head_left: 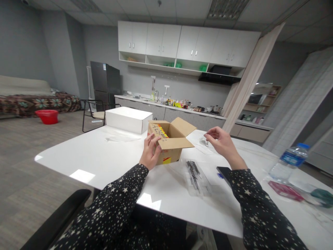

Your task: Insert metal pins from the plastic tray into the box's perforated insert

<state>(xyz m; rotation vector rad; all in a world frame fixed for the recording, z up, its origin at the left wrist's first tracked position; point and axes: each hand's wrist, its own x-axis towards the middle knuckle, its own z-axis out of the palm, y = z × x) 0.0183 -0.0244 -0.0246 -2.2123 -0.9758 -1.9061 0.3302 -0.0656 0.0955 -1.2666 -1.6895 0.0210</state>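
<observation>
Small brown cardboard box (169,144) under my left fingers (151,144), flaps open, upright on the white desk (104,163), red-and-yellow print on its side, printed items inside

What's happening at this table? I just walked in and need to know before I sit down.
A person in a star-print top sits at the white table. Their left hand rests on the side of an open cardboard box. Their right hand is raised beside it, apparently pinching something small. A clear packet of dark metal pieces lies in front of the box.
</observation>
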